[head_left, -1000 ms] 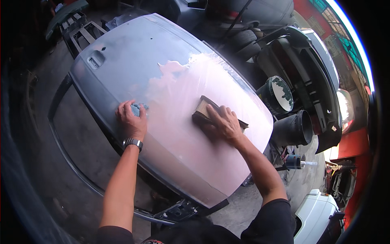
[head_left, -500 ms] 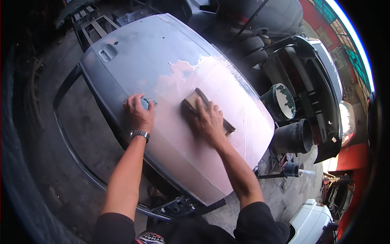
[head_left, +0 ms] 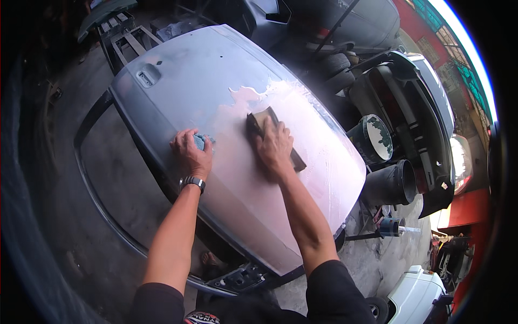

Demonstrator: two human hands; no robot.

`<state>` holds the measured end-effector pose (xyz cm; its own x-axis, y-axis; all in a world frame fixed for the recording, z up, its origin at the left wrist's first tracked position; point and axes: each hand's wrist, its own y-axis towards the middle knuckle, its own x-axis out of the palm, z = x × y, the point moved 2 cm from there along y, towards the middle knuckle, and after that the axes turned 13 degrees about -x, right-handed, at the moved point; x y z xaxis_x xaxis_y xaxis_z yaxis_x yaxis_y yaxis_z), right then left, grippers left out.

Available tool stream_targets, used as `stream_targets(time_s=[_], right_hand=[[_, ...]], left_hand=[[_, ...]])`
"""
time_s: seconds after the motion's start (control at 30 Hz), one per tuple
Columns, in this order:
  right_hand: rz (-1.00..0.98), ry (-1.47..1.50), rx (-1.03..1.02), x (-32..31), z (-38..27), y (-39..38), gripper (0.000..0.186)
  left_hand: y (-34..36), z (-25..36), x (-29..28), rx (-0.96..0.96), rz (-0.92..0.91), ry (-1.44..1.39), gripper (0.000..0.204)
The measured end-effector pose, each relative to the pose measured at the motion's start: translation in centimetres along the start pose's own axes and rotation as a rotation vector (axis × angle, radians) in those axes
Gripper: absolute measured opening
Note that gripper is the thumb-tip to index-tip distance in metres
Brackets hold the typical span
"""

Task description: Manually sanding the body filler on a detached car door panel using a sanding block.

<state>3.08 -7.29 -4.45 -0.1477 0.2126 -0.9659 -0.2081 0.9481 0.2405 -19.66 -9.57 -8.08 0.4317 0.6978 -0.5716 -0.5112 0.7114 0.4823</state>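
Note:
A grey car door panel (head_left: pixel 183 86) lies flat in front of me, with a wet, pinkish-white filler patch (head_left: pixel 243 205) over its right and near part. On that patch, my right hand (head_left: pixel 276 147) is closed over a long sanding block (head_left: pixel 263 115), which rests slantwise on the surface. My left hand (head_left: pixel 190 153) grips a blue-green sponge (head_left: pixel 200 142) near the panel's left edge, where the patch fades into grey. A door handle recess (head_left: pixel 145 76) shows toward the far left of the panel.
Right of the door stand a bucket with white residue (head_left: pixel 379 137) and a black bucket (head_left: pixel 396 182). A small blue can (head_left: pixel 389 227) is nearby. The door's window frame (head_left: pixel 102 202) juts out to the left. A dark bumper (head_left: pixel 415 124) and tires (head_left: pixel 334 70) lie beyond.
My right hand has pushed the sanding block slightly away from me and turned it to a steeper slant. My left hand keeps the sponge at nearly the same spot on the panel.

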Motion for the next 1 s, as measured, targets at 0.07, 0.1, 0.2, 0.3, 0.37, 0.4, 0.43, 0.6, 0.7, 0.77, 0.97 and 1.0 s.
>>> stream_targets(time_s=[0.07, 0.1, 0.2, 0.3, 0.37, 0.4, 0.43, 0.6, 0.7, 0.77, 0.97, 1.0], right_hand=[[-0.017, 0.046, -0.119, -0.7, -4.1, -6.2, 0.075], [-0.042, 0.049, -0.166, -1.5, -4.8, -7.9, 0.075], [-0.081, 0.06, -0.188, -3.0, -2.6, -5.3, 0.074], [-0.072, -0.018, 0.013, -2.3, 4.9, 3.1, 0.072], [-0.076, -0.037, 0.16, -1.7, 8.7, 7.7, 0.066], [-0.043, -0.06, 0.173, -0.8, 9.2, 8.6, 0.065], [-0.012, -0.082, 0.19, 0.0, 9.4, 8.9, 0.065], [0.012, 0.026, -0.11, -0.6, 0.5, -1.4, 0.074], [-0.003, -0.12, -0.34, 0.4, 0.5, -7.1, 0.081], [-0.099, 0.028, -0.405, -2.1, 1.4, -5.9, 0.078], [-0.037, -0.024, 0.064, -1.2, 13.5, 8.9, 0.059], [-0.036, -0.036, 0.052, -0.3, 13.1, 9.3, 0.06]], left_hand=[[0.3, -0.9, -0.9, 0.001, 0.02, 0.045, 0.03], [0.1, -0.7, -0.7, -0.005, 0.014, 0.031, 0.03], [0.4, -0.4, -1.0, -0.017, -0.005, 0.02, 0.03], [-0.3, 1.3, -0.6, -0.014, -0.015, -0.013, 0.029], [-0.6, 1.7, 0.2, -0.001, -0.014, -0.017, 0.029], [-0.7, 1.7, 0.4, 0.002, -0.014, -0.021, 0.029], [-0.7, 1.5, 0.3, 0.006, -0.018, -0.024, 0.029], [-0.1, -0.9, -0.1, -0.016, 0.003, 0.069, 0.029], [0.2, -1.0, -0.2, 0.002, 0.006, 0.071, 0.028], [0.1, -0.9, -0.8, 0.009, -0.004, 0.067, 0.028], [-0.9, 1.7, 0.4, 0.033, -0.018, 0.011, 0.028], [-0.9, 1.7, 0.4, 0.012, -0.007, 0.02, 0.028]])
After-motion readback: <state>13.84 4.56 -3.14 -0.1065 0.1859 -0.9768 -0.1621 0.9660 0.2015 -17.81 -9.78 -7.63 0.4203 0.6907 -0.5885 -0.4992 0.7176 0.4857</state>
